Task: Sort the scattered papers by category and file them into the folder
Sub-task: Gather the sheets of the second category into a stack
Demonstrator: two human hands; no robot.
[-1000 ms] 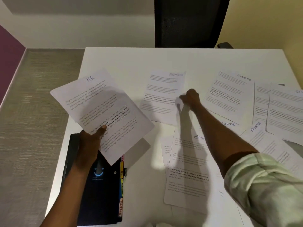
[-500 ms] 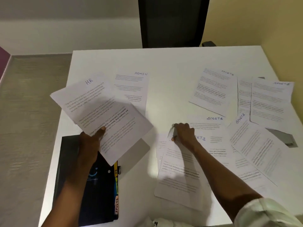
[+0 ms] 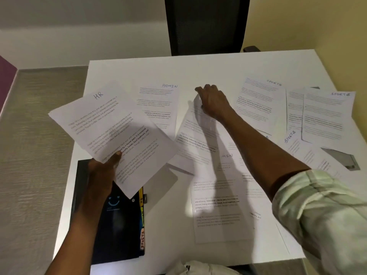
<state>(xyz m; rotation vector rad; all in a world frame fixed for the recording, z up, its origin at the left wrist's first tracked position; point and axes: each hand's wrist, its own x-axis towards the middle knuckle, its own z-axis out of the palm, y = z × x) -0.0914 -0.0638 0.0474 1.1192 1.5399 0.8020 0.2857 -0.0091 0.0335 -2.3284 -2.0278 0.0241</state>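
Gathering limp, light sheets by their corners

We are pinching the HR sheets (image 3: 111, 133) in our left hand (image 3: 102, 173) above the folder (image 3: 117, 225) at the table's (image 3: 198, 70) near-left corner; our right hand (image 3: 213, 101) is closing on the top corner of a loose sheet (image 3: 195, 139) mid-table, which we judge floppy and slippery.

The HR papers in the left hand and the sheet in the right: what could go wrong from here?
1. The left hand pinches the fanned HR papers at one corner only; they may slip apart.
2. The right hand lifts a sheet whose heading is hidden, so it might be misfiled.
3. That sheet overlaps others and could drag them.
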